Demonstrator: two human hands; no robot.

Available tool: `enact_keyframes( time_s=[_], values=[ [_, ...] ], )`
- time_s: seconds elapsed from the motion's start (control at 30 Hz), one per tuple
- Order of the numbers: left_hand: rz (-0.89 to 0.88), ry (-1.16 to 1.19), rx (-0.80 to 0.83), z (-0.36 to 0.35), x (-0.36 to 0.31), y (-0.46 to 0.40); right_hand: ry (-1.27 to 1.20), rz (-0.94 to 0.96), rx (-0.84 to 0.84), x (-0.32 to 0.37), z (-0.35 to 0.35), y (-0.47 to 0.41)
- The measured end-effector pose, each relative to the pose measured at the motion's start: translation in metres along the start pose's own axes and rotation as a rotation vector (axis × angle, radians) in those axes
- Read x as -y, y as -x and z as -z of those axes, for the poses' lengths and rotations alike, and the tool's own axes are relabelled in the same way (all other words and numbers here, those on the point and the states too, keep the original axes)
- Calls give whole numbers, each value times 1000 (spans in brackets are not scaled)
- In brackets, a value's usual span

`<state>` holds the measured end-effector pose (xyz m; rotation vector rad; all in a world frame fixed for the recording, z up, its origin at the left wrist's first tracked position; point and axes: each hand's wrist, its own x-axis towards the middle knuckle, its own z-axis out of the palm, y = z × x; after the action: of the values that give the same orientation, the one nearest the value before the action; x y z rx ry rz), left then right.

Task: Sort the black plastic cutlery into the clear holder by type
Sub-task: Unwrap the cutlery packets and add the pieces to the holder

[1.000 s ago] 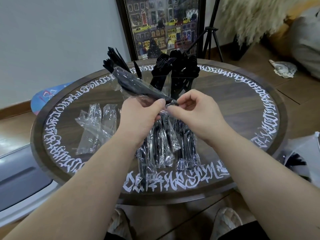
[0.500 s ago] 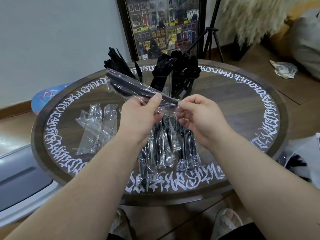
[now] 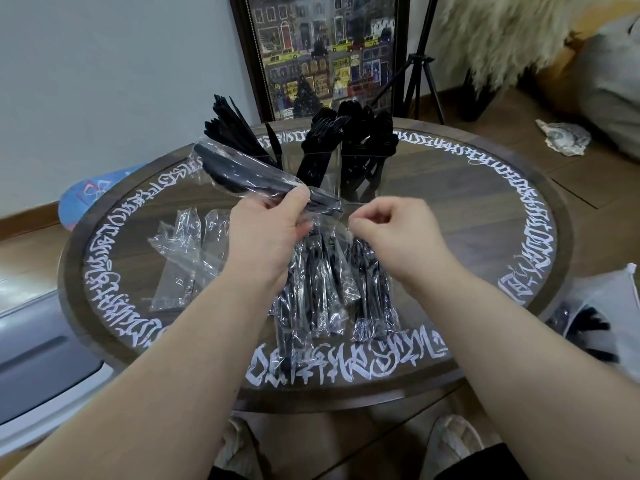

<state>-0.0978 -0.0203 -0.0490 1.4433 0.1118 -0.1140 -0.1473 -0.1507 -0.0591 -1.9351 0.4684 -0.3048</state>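
Round dark worktop (image 3: pixel 467 209) w/ white script around its rim fills the middle of the view. Clear holder (image 3: pixel 332 174) stands at far centre, 3 compartments, black cutlery upright in each: long straight pieces in the left one, rounder heads in the middle & right ones; exact types too dark to tell. Pile of wrapped cutlery packets (image 3: pixel 329 289) lies near centre, under both wrists. Empty clear wrappers (image 3: pixel 183 258) lie to the left of that pile. Left hand (image 3: pixel 270 233) grips one wrapped cutlery packet (image 3: pixel 242 171) above the worktop, fingers curled round its near end; packet slants up toward far left, in front of the holder. Right hand (image 3: pixel 398 230) sits just right of the packet's end, fingers curled tight, pinching the edge of the clear wrap.
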Motion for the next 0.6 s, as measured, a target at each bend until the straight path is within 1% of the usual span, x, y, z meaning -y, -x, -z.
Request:
enact_keyframes(
  time_s=[0.07,0.13,0.23,0.33,0.43,0.6],
  values=[
    [12,24,32,-1,0,1,-48,-80,21,-5,-2,-1],
    [16,26,57,0,1,1,-203,-142,36,-5,-1,-3],
    [1,22,69,0,3,0,-472,-232,108,-2,0,-4],
    [-5,40,90,-1,4,0,-628,-319,146,0,0,-5],
    [8,59,116,0,4,0,-712,-379,155,1,1,-4],
    [105,107,170,-2,4,3,-758,-422,113,1,1,-5]
  ],
)
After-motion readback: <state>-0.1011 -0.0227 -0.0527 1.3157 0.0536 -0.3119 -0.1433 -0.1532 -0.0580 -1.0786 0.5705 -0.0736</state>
